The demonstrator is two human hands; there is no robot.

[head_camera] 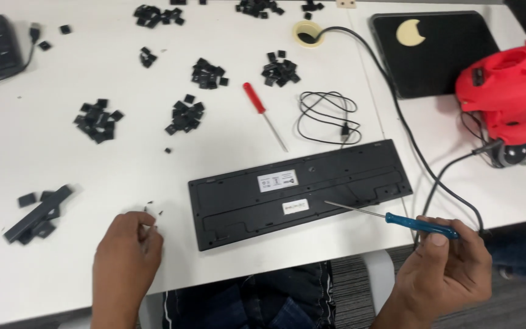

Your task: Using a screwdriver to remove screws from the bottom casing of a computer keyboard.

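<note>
our right hand [442,268] grasping a blue screwdriver [397,219], tip over the flipped black keyboard [299,192], our left hand [126,253] maybe pinching tiny screws [152,212]

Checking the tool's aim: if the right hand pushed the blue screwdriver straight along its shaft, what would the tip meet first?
The right hand aims the blue screwdriver up-left; its tip is already over the upturned keyboard, probably meeting its back near the small label. Height is unclear.

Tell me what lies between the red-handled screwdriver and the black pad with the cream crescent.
In the head view, a loose coil of thin black cable lies between the red-handled screwdriver and the black pad, and a thicker black cord crosses there too.
</note>
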